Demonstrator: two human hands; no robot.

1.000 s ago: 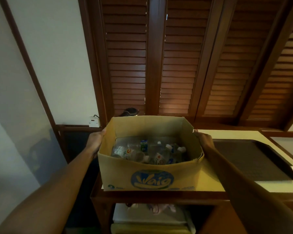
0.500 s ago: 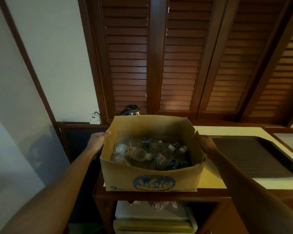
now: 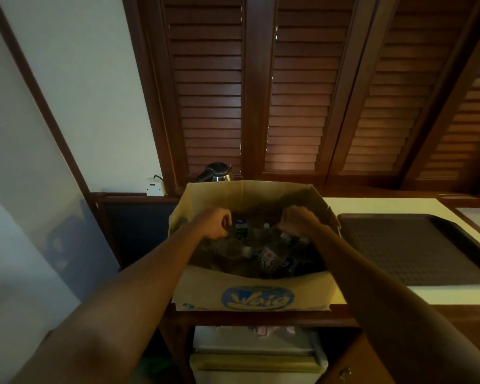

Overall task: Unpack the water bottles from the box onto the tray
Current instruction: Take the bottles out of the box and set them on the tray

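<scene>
Both hands inside the open cardboard box (image 3: 250, 289), which sits at the left end of the counter (image 3: 383, 206). Left hand (image 3: 215, 224) over the left part of the pile, fingers (image 3: 224, 217) curled in tight; it seems closed around something, probably a bottle neck, but the grip is hidden by the knuckles, so what it holds cannot be told. Right hand (image 3: 298, 220) likewise knuckles-up over the right part, its fingers bent down among the bottle caps; whether they have closed on a bottle cannot be told either.

Water bottles (image 3: 269, 254) lie loose on the box floor, tumbled, not standing. The clearest one, with a red-and-white label, lies on its side with its long axis running from near left up to far right, cap end toward the right hand. A paler bottle (image 3: 232, 249) beside it lies roughly crosswise, white cap pointing right. A blue-labelled one shows between the two hands; its lie is unclear.

Dark tray (image 3: 416, 250) lies flat on the counter just right of the box, nothing on it. Judgement: box parked next to the tray keeps each carry short; two hands in at once suggests a bottle per hand. Unpacking has not yet produced a bottle on the tray.

Kettle (image 3: 216, 172) behind the box, near the wall socket (image 3: 154, 186).
</scene>
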